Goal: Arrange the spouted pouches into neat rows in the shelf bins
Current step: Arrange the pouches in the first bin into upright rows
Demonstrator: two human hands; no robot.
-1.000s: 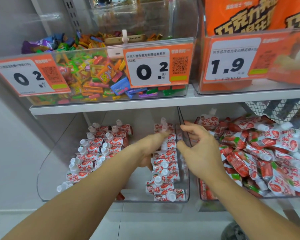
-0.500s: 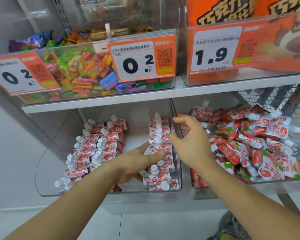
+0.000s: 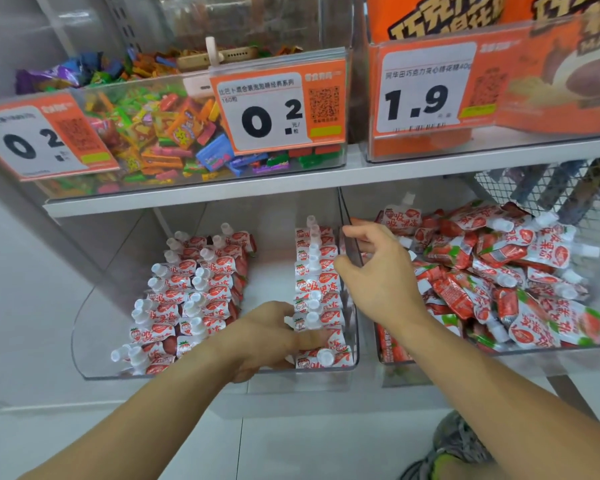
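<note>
Red-and-white spouted pouches fill two clear bins on the lower shelf. In the left bin [image 3: 84, 344], two neat rows of pouches [image 3: 187, 299] lie at the left and a single row [image 3: 317, 271] runs along the right wall. The right bin [image 3: 499, 362] holds a jumbled pile of pouches [image 3: 499, 271]. My left hand [image 3: 274, 337] lies low at the front of the single row, its fingers stretched against the nearest pouches. My right hand [image 3: 378, 275] hovers over the wall between the bins, with loosely bent fingers that hold nothing.
Above the shelf board [image 3: 291, 181] stand a clear bin of mixed wrapped candy [image 3: 160, 133] and a bin of orange boxes [image 3: 534, 81], both with price tags. A wire mesh basket [image 3: 534, 188] sits behind the right bin. A shoe [image 3: 454, 448] shows on the floor below.
My left hand has slid back along the single row, from its middle to its front end. My right hand stays over the divider, fingers a little more spread.
</note>
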